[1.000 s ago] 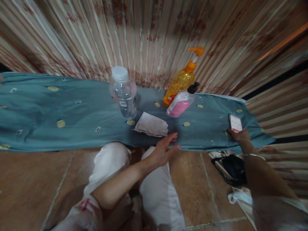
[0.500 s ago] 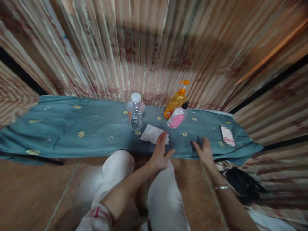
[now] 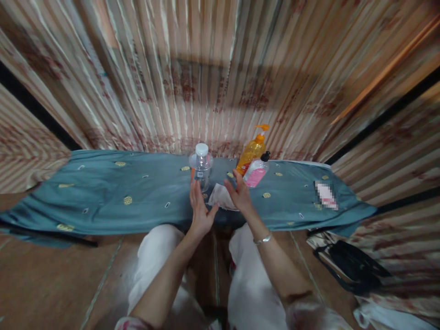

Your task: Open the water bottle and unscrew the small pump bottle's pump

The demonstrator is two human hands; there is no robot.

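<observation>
My left hand [image 3: 201,211] is raised in front of a clear plastic bottle [image 3: 203,173] with a white cap, its fingers straight and thumb apart. It holds nothing. My right hand [image 3: 239,195], wearing a bracelet, hovers with fingers spread and nothing in it, overlapping the right part of a white cloth or tissue [image 3: 219,196]. Whether either hand touches anything is hard to tell. Behind the right hand stand a pink-labelled bottle [image 3: 255,174] with a black pump top and an amber bottle [image 3: 250,155] with an orange pump.
A teal patterned cloth [image 3: 103,183] covers the long narrow table. A blurred-out white and pink packet [image 3: 326,195] lies at its right. Pleated curtains [image 3: 192,82] hang behind. A black bag [image 3: 354,263] sits on the floor at right, and my knees are below the table's front edge.
Both hands have moved left: the left from over the white cloth to before the clear bottle, the right from bare tablecloth to the white cloth. The camera view has shifted slightly.
</observation>
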